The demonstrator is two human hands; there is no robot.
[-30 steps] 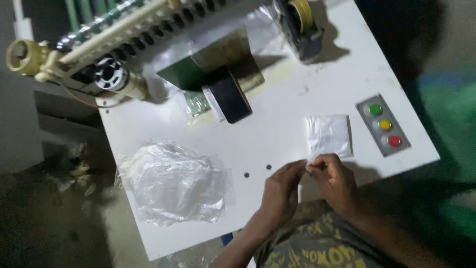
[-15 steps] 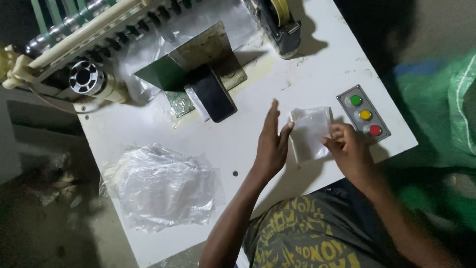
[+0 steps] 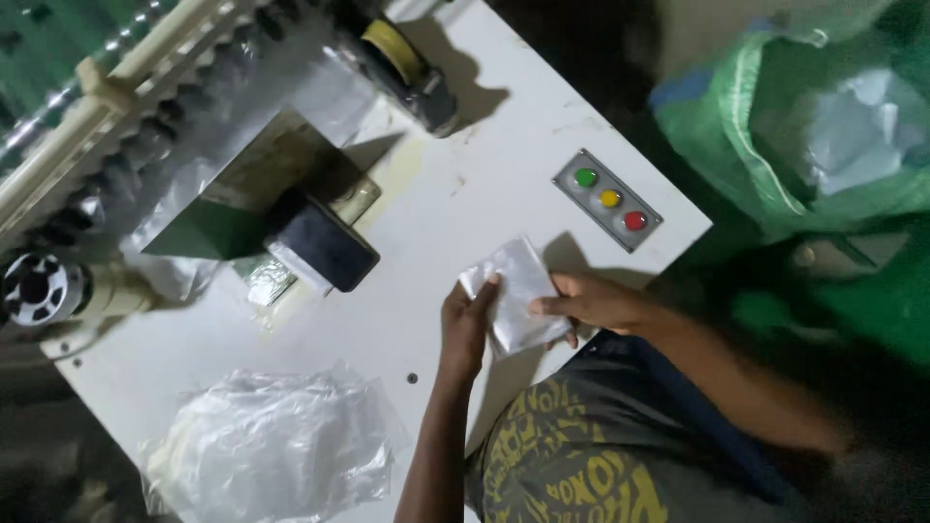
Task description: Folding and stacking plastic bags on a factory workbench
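At the near edge of the white table, the left hand and the right hand both pinch a small clear bag, lifting it slightly. To the near left lies a pile of clear bags. Farther right sit three coloured buttons. Far left stands a machine.

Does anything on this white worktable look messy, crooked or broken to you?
Nothing looks broken. The heap of clear plastic bags lies crumpled at the table's near left corner, hanging slightly over the edge. The small clear packet under the left hand and right hand lies flat.
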